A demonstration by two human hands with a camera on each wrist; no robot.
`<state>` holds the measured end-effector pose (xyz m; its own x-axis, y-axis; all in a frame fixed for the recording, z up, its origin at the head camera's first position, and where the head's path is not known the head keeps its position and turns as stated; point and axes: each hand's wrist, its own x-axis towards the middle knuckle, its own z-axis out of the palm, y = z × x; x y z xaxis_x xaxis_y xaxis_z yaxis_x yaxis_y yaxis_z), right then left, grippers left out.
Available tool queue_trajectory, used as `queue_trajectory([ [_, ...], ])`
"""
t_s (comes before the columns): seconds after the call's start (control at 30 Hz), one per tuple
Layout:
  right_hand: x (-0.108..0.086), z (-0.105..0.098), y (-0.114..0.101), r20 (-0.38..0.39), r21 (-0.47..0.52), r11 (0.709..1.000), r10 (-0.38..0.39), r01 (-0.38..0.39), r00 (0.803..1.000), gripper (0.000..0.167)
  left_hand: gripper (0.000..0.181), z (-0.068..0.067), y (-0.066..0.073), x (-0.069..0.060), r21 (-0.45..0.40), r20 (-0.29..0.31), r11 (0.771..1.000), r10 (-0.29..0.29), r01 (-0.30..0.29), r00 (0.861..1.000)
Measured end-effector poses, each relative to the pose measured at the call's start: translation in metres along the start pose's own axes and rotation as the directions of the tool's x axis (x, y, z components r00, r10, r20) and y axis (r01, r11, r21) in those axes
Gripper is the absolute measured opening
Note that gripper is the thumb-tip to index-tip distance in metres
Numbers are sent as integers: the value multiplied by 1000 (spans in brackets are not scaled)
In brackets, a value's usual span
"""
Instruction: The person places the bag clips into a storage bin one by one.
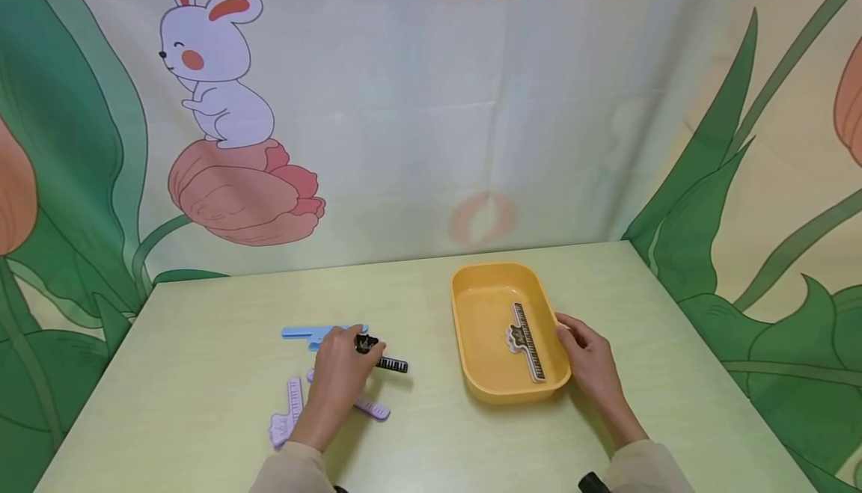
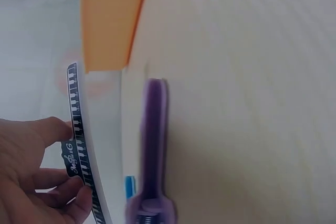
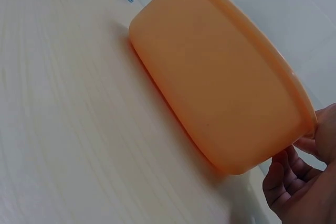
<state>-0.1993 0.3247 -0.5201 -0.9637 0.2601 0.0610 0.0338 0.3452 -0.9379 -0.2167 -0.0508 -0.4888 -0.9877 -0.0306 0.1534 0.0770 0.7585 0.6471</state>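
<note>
Left hand [image 1: 339, 377] pinches black clip [image 1: 392, 364]; blue clip [image 1: 301, 333] just beyond that grip, purple clips [image 1: 295, 397] on its near side; right hand [image 1: 594, 358] grips yellow tub [image 1: 483, 362] at edge.

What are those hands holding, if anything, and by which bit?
The left hand pinches a black piano-key clip by its lettered middle part. The right hand holds the yellow tray by the rim on its right side.

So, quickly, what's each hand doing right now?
Left hand: holding a black piano-key clip.
Right hand: holding the yellow tray by its rim.
</note>
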Motion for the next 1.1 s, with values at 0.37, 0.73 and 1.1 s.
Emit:
queue_trajectory([
  [0.37, 1, 3, -3, -5, 4, 1000, 9, -9, 1000, 38, 53, -32, 24, 9, -95, -85, 991, 83, -91, 993],
  [0.73, -1, 2, -3, -3, 9, 1000, 15, -15, 1000, 38, 53, -67, 53, 18, -126, -136, 973, 174, -191, 975],
  [1.1, -1, 1, -2, -8, -13, 1000, 19, -19, 1000, 38, 52, -98, 76, 24, -184, -227, 940, 243, -287, 943],
])
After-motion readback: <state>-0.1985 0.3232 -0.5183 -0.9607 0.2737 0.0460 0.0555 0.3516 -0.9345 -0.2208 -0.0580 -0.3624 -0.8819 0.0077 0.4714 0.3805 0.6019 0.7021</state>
